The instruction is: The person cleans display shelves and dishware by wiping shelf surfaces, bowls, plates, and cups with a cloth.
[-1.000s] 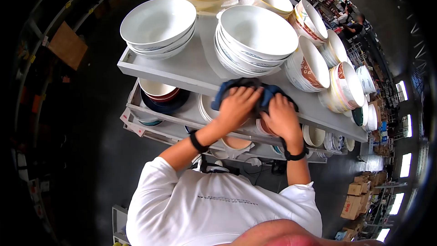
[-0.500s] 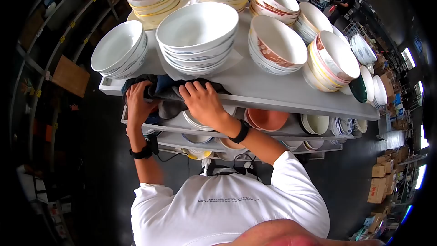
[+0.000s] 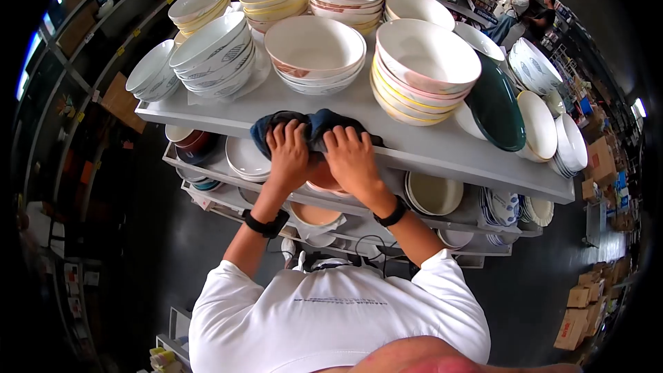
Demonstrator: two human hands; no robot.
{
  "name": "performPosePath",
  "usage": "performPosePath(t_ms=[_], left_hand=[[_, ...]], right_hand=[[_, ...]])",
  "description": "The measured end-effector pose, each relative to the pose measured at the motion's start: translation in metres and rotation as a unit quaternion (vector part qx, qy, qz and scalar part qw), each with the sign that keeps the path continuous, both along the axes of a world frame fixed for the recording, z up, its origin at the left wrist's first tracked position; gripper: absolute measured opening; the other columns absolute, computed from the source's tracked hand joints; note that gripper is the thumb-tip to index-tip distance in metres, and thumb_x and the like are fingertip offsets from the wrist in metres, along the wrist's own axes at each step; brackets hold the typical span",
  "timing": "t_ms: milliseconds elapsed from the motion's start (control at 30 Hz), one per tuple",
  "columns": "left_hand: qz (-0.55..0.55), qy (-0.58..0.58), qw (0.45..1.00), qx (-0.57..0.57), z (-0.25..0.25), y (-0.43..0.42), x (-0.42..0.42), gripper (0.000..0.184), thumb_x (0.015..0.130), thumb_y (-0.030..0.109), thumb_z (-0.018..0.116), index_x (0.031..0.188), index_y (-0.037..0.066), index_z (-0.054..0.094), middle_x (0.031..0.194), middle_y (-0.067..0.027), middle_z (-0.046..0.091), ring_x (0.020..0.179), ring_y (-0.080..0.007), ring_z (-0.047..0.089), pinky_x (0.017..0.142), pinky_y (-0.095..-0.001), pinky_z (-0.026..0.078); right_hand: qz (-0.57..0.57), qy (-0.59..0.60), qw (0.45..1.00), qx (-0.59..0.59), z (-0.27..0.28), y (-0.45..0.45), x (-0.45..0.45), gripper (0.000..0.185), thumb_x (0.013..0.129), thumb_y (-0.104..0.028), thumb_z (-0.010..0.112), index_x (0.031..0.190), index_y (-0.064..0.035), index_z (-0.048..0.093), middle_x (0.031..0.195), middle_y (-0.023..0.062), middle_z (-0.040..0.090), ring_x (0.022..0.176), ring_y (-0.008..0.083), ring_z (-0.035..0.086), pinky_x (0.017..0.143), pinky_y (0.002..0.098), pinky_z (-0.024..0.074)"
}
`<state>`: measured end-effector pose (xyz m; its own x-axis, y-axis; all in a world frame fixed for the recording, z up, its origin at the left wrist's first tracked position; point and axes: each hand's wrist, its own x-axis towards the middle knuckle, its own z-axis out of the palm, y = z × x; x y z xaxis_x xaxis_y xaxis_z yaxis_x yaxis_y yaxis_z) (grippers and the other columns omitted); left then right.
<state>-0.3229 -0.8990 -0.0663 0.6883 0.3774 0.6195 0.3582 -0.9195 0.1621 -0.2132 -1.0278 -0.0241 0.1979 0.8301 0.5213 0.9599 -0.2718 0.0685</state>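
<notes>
A dark blue and black cloth (image 3: pixel 322 121) lies bunched over the front edge of the grey top shelf (image 3: pixel 228 112). My left hand (image 3: pixel 286 152) grips its left part with bent fingers. Close beside it, my right hand (image 3: pixel 351 159) holds the right part, fingers curled over the shelf edge. Just behind the cloth stands a stack of white bowls (image 3: pixel 315 48), the top one with a reddish-brown pattern. To the right rises a taller stack of white, pink and yellow-rimmed bowls (image 3: pixel 427 59). My palms and part of the cloth are hidden.
Blue-patterned bowls (image 3: pixel 214 55) stand at the left. A dark green oval dish (image 3: pixel 498 107) leans at the right. Lower shelves hold plates (image 3: pixel 247 157) and bowls (image 3: pixel 434 192). Cardboard boxes (image 3: pixel 573 328) stand on the right, and two people (image 3: pixel 542 14) are in the far background.
Both hands and the cloth have moved right along the shelf's front edge, and the hands are closer together. The view has shifted right with them.
</notes>
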Motion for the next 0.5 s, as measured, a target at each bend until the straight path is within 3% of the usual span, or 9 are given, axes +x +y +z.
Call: performPosePath(t_ms=[67, 133, 267, 367, 500], left_hand=[[-0.027, 0.002, 1.0, -0.009, 0.013, -0.039, 0.022, 0.068, 0.068, 0.025, 0.068, 0.127, -0.003, 0.05, 0.13, -0.0212, 0.049, 0.122, -0.0415, 0.042, 0.108, -0.0596, 0.023], [-0.044, 0.013, 0.999, 0.006, 0.014, -0.072, 0.046, 0.066, 0.069, 0.028, 0.069, 0.126, -0.002, 0.052, 0.129, -0.0198, 0.05, 0.122, -0.0399, 0.043, 0.106, -0.0587, 0.025], [-0.126, 0.018, 0.992, 0.022, 0.008, -0.143, 0.1, 0.059, 0.08, 0.029, 0.062, 0.128, -0.004, 0.053, 0.133, -0.0208, 0.05, 0.125, -0.0392, 0.043, 0.105, -0.057, 0.028], [-0.207, 0.031, 0.977, 0.032, -0.002, -0.182, 0.134, 0.061, 0.083, 0.026, 0.058, 0.134, -0.006, 0.049, 0.135, -0.0227, 0.05, 0.127, -0.0407, 0.044, 0.108, -0.0561, 0.028], [-0.298, -0.024, 0.951, -0.083, 0.019, -0.177, 0.126, 0.07, 0.071, 0.021, 0.07, 0.135, 0.002, 0.051, 0.127, -0.0161, 0.055, 0.121, -0.0344, 0.049, 0.106, -0.0453, 0.036]], right_hand=[[-0.016, 0.023, 1.0, 0.007, 0.001, -0.037, 0.018, 0.026, 0.08, -0.023, 0.067, 0.102, -0.0117, 0.056, 0.096, 0.0039, 0.055, 0.096, 0.0226, 0.055, 0.081, 0.0418, 0.0417], [-0.051, 0.028, 0.998, -0.003, 0.003, -0.074, 0.032, 0.028, 0.08, -0.021, 0.067, 0.104, -0.0101, 0.057, 0.102, 0.0068, 0.056, 0.104, 0.0251, 0.056, 0.091, 0.0456, 0.0423], [-0.145, 0.03, 0.989, -0.021, 0.004, -0.148, 0.064, 0.039, 0.076, -0.016, 0.07, 0.111, -0.0057, 0.057, 0.118, 0.0139, 0.057, 0.122, 0.0307, 0.053, 0.111, 0.0508, 0.0337], [-0.225, 0.01, 0.974, -0.024, 0.005, -0.193, 0.084, 0.043, 0.076, -0.015, 0.072, 0.115, -0.0034, 0.056, 0.127, 0.0139, 0.056, 0.129, 0.0312, 0.05, 0.114, 0.0512, 0.0308], [-0.24, 0.007, 0.97, -0.019, 0.009, -0.21, 0.093, 0.041, 0.081, -0.013, 0.07, 0.118, -0.0017, 0.056, 0.128, 0.0139, 0.056, 0.131, 0.0319, 0.048, 0.114, 0.0517, 0.0311]])
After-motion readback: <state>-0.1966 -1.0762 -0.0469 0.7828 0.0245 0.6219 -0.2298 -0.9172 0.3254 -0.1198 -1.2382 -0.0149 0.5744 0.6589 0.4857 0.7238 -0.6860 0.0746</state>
